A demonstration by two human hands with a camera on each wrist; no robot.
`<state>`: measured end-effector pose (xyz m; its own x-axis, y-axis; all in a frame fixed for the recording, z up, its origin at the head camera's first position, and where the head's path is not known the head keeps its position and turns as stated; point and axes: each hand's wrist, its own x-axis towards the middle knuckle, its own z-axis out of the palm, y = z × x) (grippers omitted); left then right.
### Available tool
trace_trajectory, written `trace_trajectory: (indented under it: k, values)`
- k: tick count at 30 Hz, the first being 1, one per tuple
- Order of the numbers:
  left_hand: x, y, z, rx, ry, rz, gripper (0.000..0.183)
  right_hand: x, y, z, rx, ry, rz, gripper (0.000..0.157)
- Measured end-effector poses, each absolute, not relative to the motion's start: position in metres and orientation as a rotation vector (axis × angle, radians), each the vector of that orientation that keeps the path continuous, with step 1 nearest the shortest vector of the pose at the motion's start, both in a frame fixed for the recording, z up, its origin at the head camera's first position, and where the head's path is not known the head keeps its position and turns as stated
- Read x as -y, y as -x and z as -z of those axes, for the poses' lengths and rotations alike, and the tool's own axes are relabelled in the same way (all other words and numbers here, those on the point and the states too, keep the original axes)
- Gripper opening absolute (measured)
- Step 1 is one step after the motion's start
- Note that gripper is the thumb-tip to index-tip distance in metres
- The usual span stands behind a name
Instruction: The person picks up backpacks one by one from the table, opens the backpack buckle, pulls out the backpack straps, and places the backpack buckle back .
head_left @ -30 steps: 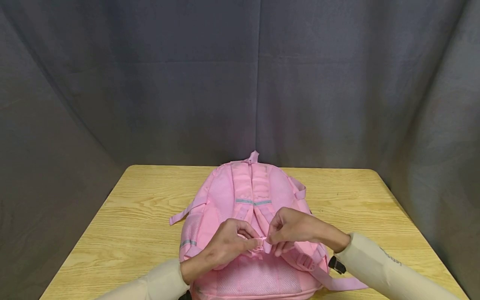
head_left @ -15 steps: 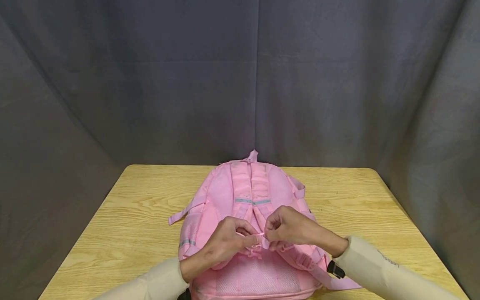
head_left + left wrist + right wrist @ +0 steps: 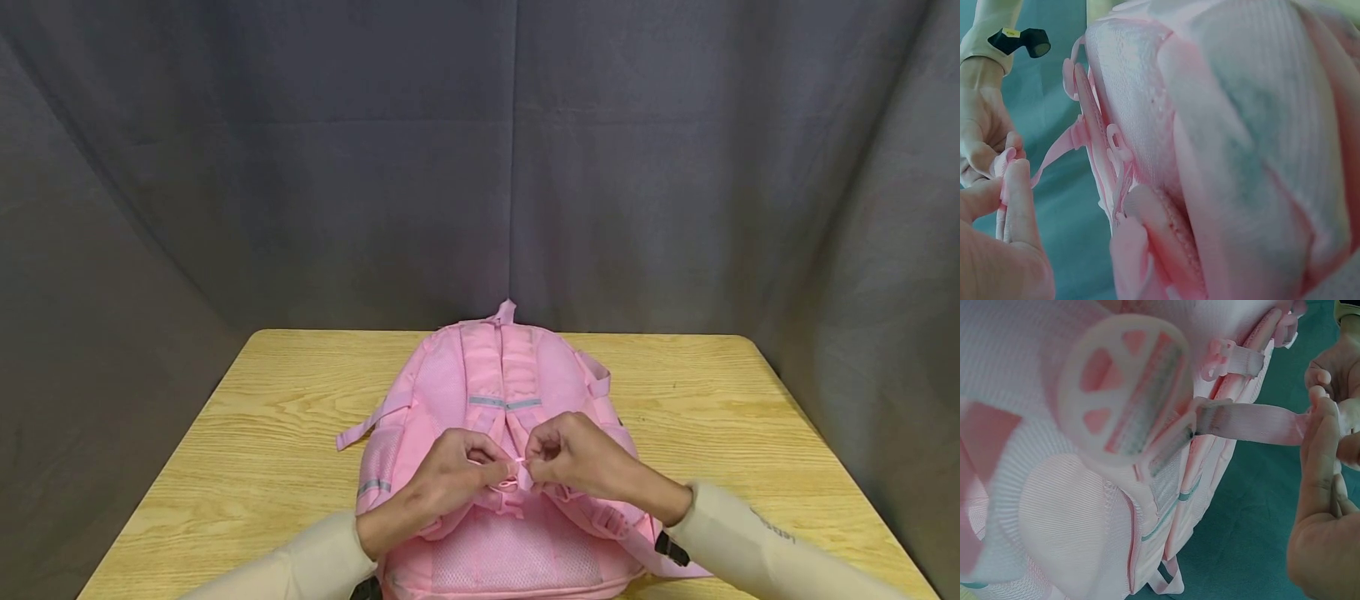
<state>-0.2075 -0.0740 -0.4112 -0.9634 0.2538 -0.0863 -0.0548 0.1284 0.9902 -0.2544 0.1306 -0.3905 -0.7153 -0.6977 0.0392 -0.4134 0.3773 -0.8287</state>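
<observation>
A pink backpack (image 3: 480,567) lies on the table, its shoulder straps facing up. Over its middle, my left hand (image 3: 453,475) pinches a small pink piece at the end of a chest strap, between thumb and fingers. Right beside it, my right hand (image 3: 581,458) pinches the same webbing strap (image 3: 1254,422). In the right wrist view this strap runs taut from a shoulder strap to the fingers. The fingertips mostly hide the held piece; I cannot tell its kind. A pink plastic buckle (image 3: 512,505) hangs just below the left fingers.
A round pink plastic piece (image 3: 1125,387) with cut-outs sits on a strap in the right wrist view. One loose strap (image 3: 360,435) sticks out left of the backpack, another (image 3: 675,568) lies at lower right. The wooden table (image 3: 225,467) is backed by grey curtains (image 3: 375,167).
Both hands have risen slightly with the strap, and the right hand has shifted a little left. More of the buckle under the left fingers shows.
</observation>
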Motion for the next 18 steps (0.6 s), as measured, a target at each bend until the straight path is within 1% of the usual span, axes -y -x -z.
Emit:
trace_trajectory:
  k: [18]
  values:
    - [0.0749,0.2070,0.4116,-2.047,-0.108,-2.003,0.014,-0.1301,0.2511,0.3977,-2.459,1.096,1.308,0.020]
